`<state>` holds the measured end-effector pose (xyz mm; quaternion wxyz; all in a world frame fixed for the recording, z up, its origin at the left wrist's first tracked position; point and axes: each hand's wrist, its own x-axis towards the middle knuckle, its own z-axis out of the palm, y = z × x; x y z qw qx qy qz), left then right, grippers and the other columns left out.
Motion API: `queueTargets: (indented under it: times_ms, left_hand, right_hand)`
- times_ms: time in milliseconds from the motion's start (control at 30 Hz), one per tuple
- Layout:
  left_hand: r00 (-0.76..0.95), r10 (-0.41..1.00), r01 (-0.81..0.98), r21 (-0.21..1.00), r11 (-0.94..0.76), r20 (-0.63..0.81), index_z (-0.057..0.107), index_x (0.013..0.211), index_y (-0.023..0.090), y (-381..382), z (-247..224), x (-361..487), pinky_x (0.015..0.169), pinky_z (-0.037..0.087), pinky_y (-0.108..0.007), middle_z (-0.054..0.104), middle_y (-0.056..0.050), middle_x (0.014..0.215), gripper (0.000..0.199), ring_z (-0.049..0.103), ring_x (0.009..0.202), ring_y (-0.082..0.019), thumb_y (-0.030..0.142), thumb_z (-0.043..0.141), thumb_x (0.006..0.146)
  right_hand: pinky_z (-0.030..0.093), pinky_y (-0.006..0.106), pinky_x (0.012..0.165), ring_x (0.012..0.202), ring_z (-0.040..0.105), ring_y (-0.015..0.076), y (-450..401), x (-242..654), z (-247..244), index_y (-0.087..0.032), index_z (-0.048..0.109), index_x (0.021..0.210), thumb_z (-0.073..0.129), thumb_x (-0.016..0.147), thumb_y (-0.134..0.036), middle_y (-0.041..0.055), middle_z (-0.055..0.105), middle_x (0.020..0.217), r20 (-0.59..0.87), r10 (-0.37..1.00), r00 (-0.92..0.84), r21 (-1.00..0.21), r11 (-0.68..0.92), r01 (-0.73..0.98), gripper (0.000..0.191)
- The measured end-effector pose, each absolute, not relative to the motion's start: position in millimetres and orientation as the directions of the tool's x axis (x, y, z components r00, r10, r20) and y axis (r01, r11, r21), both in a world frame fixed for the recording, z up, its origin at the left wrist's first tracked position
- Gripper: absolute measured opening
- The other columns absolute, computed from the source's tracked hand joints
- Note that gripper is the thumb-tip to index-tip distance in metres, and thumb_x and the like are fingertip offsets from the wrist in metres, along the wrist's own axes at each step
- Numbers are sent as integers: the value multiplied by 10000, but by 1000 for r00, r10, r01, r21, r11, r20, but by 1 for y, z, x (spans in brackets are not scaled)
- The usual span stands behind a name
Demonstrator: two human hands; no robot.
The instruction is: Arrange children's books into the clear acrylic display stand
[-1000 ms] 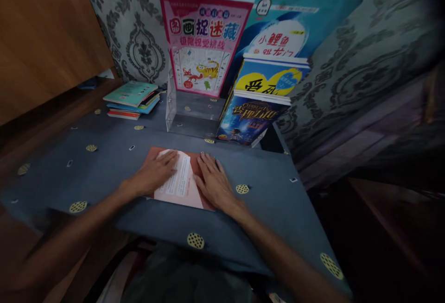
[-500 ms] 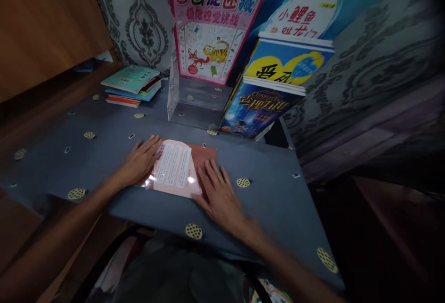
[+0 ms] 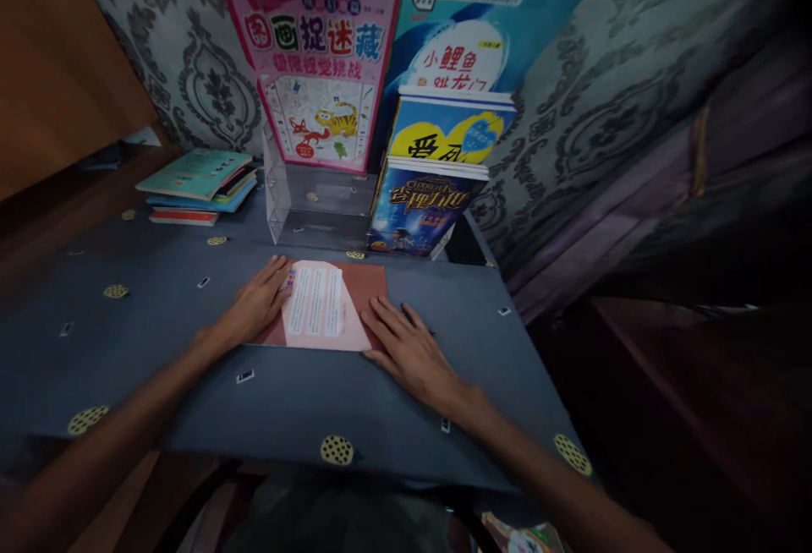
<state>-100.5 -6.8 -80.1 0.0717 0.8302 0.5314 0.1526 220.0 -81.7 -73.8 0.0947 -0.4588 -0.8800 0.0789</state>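
Note:
A pink and reddish-brown book (image 3: 323, 308) with printed text blocks lies flat near the front of the table. My left hand (image 3: 259, 301) rests on its left edge, palm down, fingers stretched out. On the book's right edge lies my right hand (image 3: 412, 350), also palm down with its fingers spread. Neither hand grips anything. Behind the book, a clear rack (image 3: 279, 198) holds a pink picture book (image 3: 323, 62), a teal book (image 3: 526, 20), a blue and yellow book (image 3: 406, 122) and a dark blue book (image 3: 419, 206).
The table (image 3: 171, 308) has a grey-blue cloth with yellow pineapple prints. A pile of books (image 3: 200, 177) sits at the back left. A wooden panel (image 3: 57, 54) stands at the far left, and patterned wallpaper (image 3: 589, 122) lies behind the rack.
The view has tilted up and turned right, showing more of the rack's upper books. Both hands still lie on the book, whose glare has gone.

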Motion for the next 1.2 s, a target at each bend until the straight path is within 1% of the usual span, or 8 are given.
queueTargets:
  times_ms: [200,300,400,600,767,933,1067,1200]
  left_hand:
    - [476,860,864,84,-496,184,553,1416,102,-5,-63,-66,1225,295,-616,504,-210,1546,492,444,1467,-339,314,314,1042]
    - [601,773,771,105,-628,203,516,1452,135,-25,-65,-44,1238,325,-515,526,-168,1541,496,438,1478,-273,371,318,1062]
    - [661,727,715,137,-685,186,399,1538,128,-41,-72,-36,1236,342,-469,443,-160,1605,566,383,1512,-241,435,299,1073]
    - [663,736,726,120,-677,138,255,1617,178,-45,-76,-74,1265,276,-510,383,-139,1639,707,306,1547,-264,577,345,1039]
    - [665,736,722,142,-677,128,176,1642,237,-45,-75,-100,1270,250,-537,324,-122,1663,801,269,1559,-280,618,451,994]
    - [664,730,720,127,-682,162,238,1627,240,-45,-77,-100,1259,285,-538,368,-122,1642,768,329,1537,-278,615,458,994]
    - [692,686,701,18,-713,226,432,1541,170,-49,-75,-95,1204,393,-514,512,-160,1549,691,473,1451,-301,613,393,1012]
    - [720,657,688,-108,-718,221,572,1416,165,-56,-70,-91,1076,516,-462,634,-172,1422,550,562,1362,-329,518,375,1043]
  right_hand:
    - [275,615,1236,1506,388,328,-73,214,-57,-124,549,1452,535,1024,-415,214,507,1542,105,828,-551,-235,559,795,518]
    - [266,580,1257,1484,425,309,-70,196,-55,-106,583,1407,571,1007,-402,208,548,1504,158,784,-600,-270,619,738,497]
    - [296,525,1265,1506,393,290,-69,182,-64,-75,515,1469,571,1007,-396,211,514,1537,186,734,-653,-314,674,669,565]
    - [331,536,1253,1567,258,283,-79,201,-79,-132,383,1577,535,1022,-429,176,381,1632,187,741,-645,-353,663,660,648]
    - [329,552,1252,1573,232,280,-89,217,-80,-162,304,1613,530,1026,-405,161,328,1657,188,771,-609,-347,632,693,674]
    - [335,557,1248,1570,241,292,-91,213,-77,-151,345,1596,522,1028,-383,167,314,1663,157,784,-601,-316,616,722,639]
    - [365,561,1229,1551,285,345,-88,200,-72,-59,442,1525,583,996,-395,245,370,1620,120,796,-593,-277,601,750,642]
    - [379,554,1221,1547,301,339,-84,178,-66,-92,455,1519,612,975,-452,235,418,1597,134,764,-631,-302,638,708,671]
